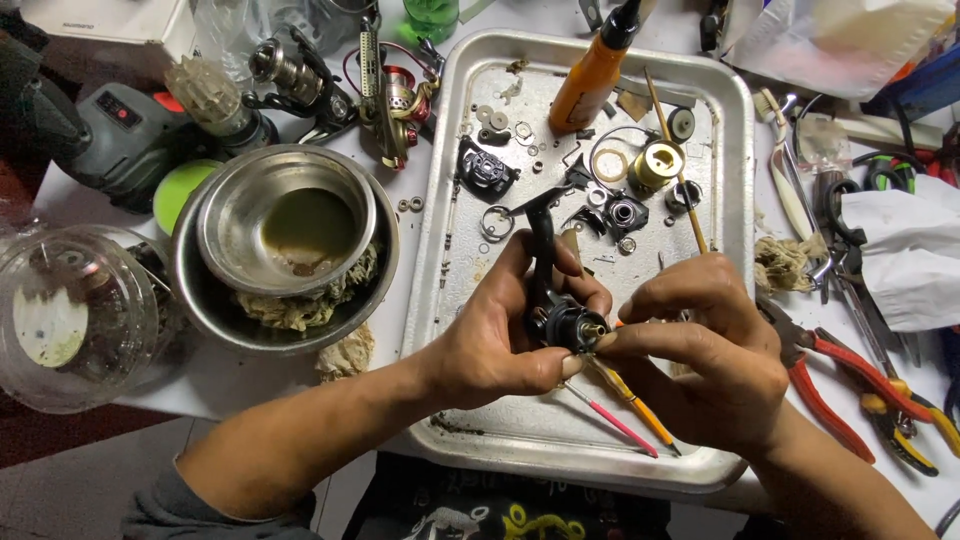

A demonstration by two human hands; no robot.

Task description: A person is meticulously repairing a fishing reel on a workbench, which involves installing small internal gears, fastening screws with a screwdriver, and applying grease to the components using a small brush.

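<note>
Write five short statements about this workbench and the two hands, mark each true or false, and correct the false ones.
1. The left hand holds a black reel body over the metal tray. True.
2. The right hand is gripping the red-handled pliers. False: the pliers lie on the table to the right, and its fingertips are at the reel body.
3. Two steel bowls are nested left of the tray. True.
4. The tray holds only the orange bottle. False: small rings, washers and reel parts are scattered in it too.
5. A thin pink stick lies in the tray below the hands. True.
</note>
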